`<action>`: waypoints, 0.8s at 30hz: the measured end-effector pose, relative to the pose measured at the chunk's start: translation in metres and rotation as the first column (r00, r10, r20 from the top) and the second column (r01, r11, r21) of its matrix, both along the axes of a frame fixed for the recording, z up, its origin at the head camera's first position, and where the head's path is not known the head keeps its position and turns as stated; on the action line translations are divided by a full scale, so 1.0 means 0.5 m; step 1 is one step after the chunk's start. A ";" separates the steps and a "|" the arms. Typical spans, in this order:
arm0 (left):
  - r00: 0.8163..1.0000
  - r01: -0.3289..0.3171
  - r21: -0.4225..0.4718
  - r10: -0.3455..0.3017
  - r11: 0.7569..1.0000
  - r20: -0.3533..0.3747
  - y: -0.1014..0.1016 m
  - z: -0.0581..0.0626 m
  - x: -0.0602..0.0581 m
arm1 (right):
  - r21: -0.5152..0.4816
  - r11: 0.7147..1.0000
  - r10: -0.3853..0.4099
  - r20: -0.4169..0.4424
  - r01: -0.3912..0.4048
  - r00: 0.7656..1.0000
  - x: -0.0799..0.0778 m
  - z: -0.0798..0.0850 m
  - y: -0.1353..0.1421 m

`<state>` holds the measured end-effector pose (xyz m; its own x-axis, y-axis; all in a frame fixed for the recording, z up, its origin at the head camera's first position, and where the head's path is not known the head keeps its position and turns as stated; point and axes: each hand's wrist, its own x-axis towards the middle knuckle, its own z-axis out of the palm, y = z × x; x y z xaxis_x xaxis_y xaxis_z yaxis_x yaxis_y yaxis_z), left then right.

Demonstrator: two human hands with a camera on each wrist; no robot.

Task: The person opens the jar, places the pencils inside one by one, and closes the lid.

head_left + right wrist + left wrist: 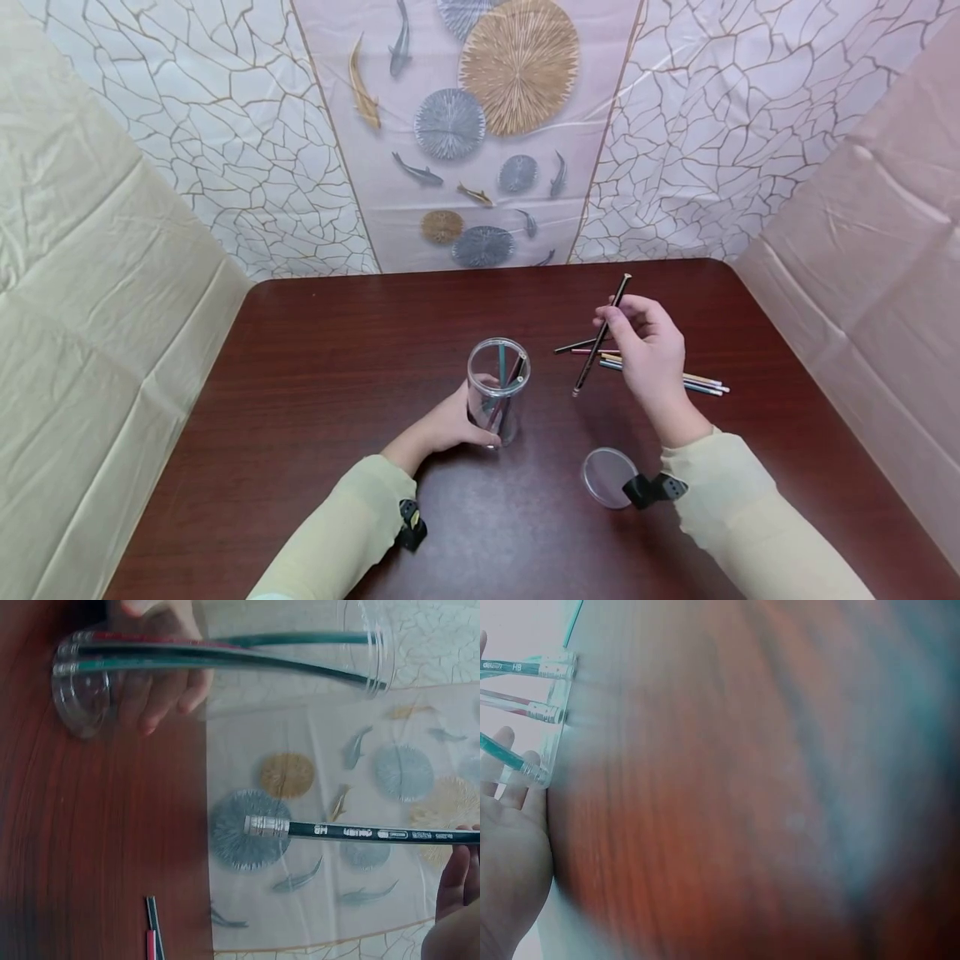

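A clear plastic jar [513, 427] stands upright on the table, and my left hand [450, 423] grips it low on its left side. Several pencils [187, 649] lean inside, their eraser ends at the bottom; the left wrist view shows these ends beside the left palm [514, 847]. To the right of the jar, my right hand [654, 357] pinches a dark green pencil [345, 832] near its upper end. That pencil slants in the air, eraser end [266, 826] down, apart from the jar. Loose pencils [703, 384] lie beneath and behind the right hand, partly hidden by it.
A round clear lid [609, 478] lies on the table [315, 375] in front of the right sleeve, near the black wrist camera [654, 490]. Patterned cloth [480, 150] hangs behind the table's far edge, with plain cloth at both sides.
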<state>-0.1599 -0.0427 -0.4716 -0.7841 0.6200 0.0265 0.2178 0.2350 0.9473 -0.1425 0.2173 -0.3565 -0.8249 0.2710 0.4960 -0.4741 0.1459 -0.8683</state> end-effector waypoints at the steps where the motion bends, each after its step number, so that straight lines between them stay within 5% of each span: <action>1: 1.000 0.002 -0.005 -0.002 1.000 -0.001 -0.001 0.008 0.003 | -0.033 0.999 0.011 -0.006 -0.011 1.000 0.002 0.003 -0.002; 10: 1.000 -0.001 -0.008 0.001 1.000 0.018 0.000 0.023 0.009 | -0.328 0.936 0.086 -0.130 -0.125 0.988 0.009 0.030 -0.016; 18: 1.000 0.011 -0.015 -0.011 1.000 0.014 -0.004 0.024 0.008 | -0.403 0.899 0.102 -0.188 -0.171 0.977 0.008 0.050 -0.026; 24: 1.000 0.003 -0.011 -0.002 1.000 0.019 -0.004 0.022 0.007 | -0.491 0.839 0.113 -0.264 -0.234 0.958 0.005 0.067 -0.036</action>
